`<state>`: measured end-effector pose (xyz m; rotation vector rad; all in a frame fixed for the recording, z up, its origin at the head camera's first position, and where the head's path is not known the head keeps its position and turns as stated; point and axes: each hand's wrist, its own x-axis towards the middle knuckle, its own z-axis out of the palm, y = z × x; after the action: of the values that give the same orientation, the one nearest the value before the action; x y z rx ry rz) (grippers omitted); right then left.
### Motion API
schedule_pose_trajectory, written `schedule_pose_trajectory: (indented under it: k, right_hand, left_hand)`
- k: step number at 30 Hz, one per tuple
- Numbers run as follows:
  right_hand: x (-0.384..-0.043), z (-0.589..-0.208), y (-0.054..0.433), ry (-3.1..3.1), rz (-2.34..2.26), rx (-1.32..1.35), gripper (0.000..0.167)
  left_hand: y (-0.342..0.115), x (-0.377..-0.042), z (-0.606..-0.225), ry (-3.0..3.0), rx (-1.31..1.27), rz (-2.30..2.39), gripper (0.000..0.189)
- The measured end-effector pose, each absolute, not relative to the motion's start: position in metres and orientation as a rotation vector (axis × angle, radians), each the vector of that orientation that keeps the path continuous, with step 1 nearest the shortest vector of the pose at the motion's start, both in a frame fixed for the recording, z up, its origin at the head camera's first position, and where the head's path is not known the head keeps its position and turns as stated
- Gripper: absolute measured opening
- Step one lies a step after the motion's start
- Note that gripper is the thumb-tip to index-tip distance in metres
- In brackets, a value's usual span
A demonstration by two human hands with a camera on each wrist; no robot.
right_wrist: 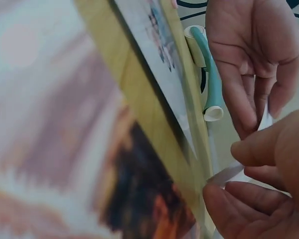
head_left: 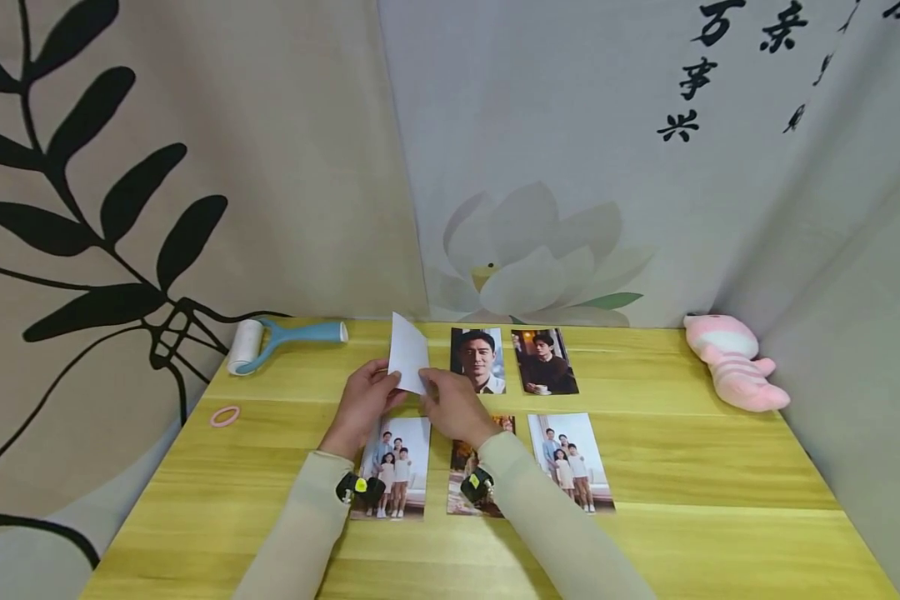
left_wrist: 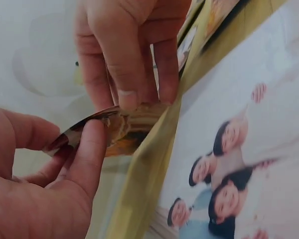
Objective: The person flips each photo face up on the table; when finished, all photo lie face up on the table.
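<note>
My left hand (head_left: pixel 362 406) and right hand (head_left: pixel 457 407) together hold a photo print (head_left: pixel 407 352), its white back toward the head camera, raised above the back of the table. The left fingers pinch its left side, and the right thumb and fingers grip its lower right corner. From the left wrist, the print (left_wrist: pixel 132 127) looks bent and shows a brown, orange picture side. Below the left hand lies a family photo (head_left: pixel 412 467). Under the right wrist is an autumn-coloured photo (head_left: pixel 461 458), partly hidden by the hand and wrist camera.
Two portraits of a man, one close-up (head_left: pixel 477 358) and one in dark clothes (head_left: pixel 546 362), lie behind. Another family photo (head_left: pixel 581 467) lies front right. A blue-handled lint roller (head_left: pixel 300 333) and pink ring (head_left: pixel 225 416) are left; a pink plush toy (head_left: pixel 735 364) sits right.
</note>
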<state>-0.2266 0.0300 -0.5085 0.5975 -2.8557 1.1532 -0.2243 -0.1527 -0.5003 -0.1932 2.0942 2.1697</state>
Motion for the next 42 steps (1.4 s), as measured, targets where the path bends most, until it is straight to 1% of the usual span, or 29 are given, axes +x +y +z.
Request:
schedule_pose_trajectory:
  k: [7,11,15,20,25,28,31,36,42]
  right_hand:
    - [-0.226,-0.507,0.037,-2.795,1.443,0.559,0.049]
    - [-0.228,-0.506,0.041,-2.736,1.761,0.503,0.047]
    - [-0.229,-0.504,0.043,-2.59,2.172,0.411,0.044]
    - [-0.231,-0.5,0.047,-2.419,2.468,0.316,0.048]
    - [-0.23,-0.496,0.05,-2.356,2.569,0.286,0.051]
    - [-0.228,-0.494,0.05,-2.382,2.528,0.277,0.047]
    - [-0.227,-0.492,0.049,-2.375,2.515,0.267,0.042]
    - [-0.225,-0.491,0.045,-2.299,2.588,0.232,0.051]
    - [-0.225,-0.489,0.042,-2.292,2.589,0.171,0.056]
  left_hand:
    - [-0.143,-0.222,-0.492,2.04,-0.122,2.199,0.044]
    - [-0.138,-0.223,-0.49,2.079,-0.058,2.173,0.043]
    - [-0.133,-0.221,-0.491,2.172,-0.006,2.094,0.041]
    - [-0.126,-0.216,-0.49,2.297,0.073,1.976,0.044]
    - [-0.12,-0.214,-0.491,2.429,0.116,1.885,0.042]
    - [-0.12,-0.214,-0.492,2.56,0.097,1.773,0.044]
    - [-0.122,-0.213,-0.495,2.668,0.023,1.695,0.049]
    - [-0.129,-0.214,-0.497,2.685,-0.112,1.726,0.061]
    - [-0.133,-0.216,-0.496,2.572,-0.117,1.87,0.068]
